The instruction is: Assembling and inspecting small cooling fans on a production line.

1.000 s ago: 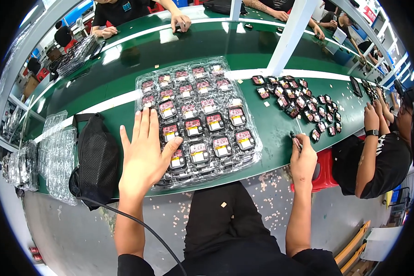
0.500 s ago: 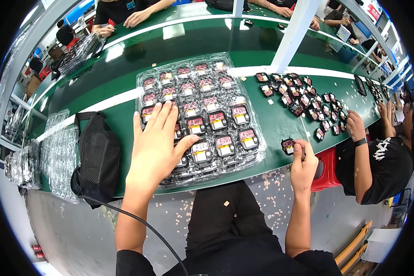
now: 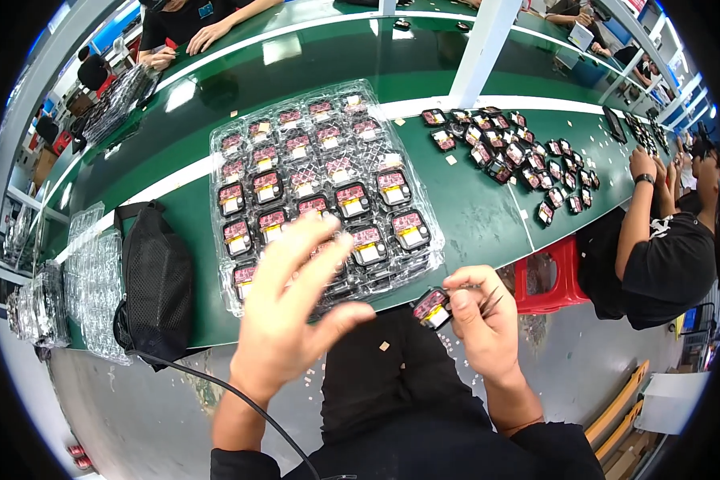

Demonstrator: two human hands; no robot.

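Observation:
A stack of clear plastic trays [image 3: 432, 232] lies on the green bench, its top pockets filled with small black square devices [image 3: 350, 200] with pink, white and yellow faces. Over the tray's near part hovers my left hand [image 3: 292, 296], fingers spread and slightly smeared by motion, with nothing in it. My right hand [image 3: 486, 320] pinches one black square device [image 3: 433, 309] between thumb and fingers, just off the bench's near edge. My left hand hides some of the nearest pockets.
To the right lies a loose heap of similar devices [image 3: 528, 152]. A black mesh bag [image 3: 158, 276] and clear trays [image 3: 94, 276] sit at left. A white post [image 3: 488, 56] rises from the bench. A co-worker [image 3: 664, 248] works at right near a red stool [image 3: 550, 278]; another sits across.
My left hand has lifted off the devices in the tray and come nearer to me. My right hand has brought its device left and closer to my body. The whole view has shifted slightly.

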